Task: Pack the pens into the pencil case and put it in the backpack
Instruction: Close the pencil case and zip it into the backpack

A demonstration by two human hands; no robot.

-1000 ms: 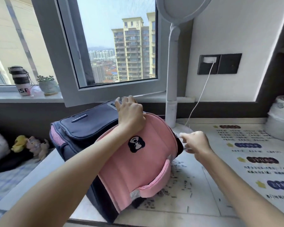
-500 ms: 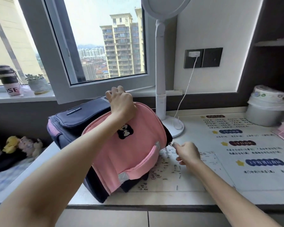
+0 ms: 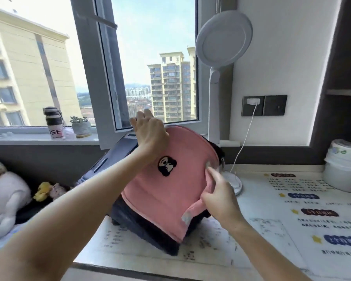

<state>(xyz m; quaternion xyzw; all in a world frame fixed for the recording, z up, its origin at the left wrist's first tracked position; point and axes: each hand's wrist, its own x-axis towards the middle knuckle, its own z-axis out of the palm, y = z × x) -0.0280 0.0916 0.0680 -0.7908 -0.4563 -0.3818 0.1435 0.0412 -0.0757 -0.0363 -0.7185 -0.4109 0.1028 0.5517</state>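
backpack (image 3: 170, 191) top clamped by left hand (image 3: 150, 132), right hand (image 3: 219, 197) fingers loosely spread near zipper pull (image 3: 223, 162); zipper should be drawn steadily.

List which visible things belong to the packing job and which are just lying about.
Part of the job:
backpack
left hand gripping its top
right hand on its pink side

Just lying about:
desk lamp
charger cable
bottle and potted plant on the sill
stuffed toys
white container

No pens or pencil case visible.
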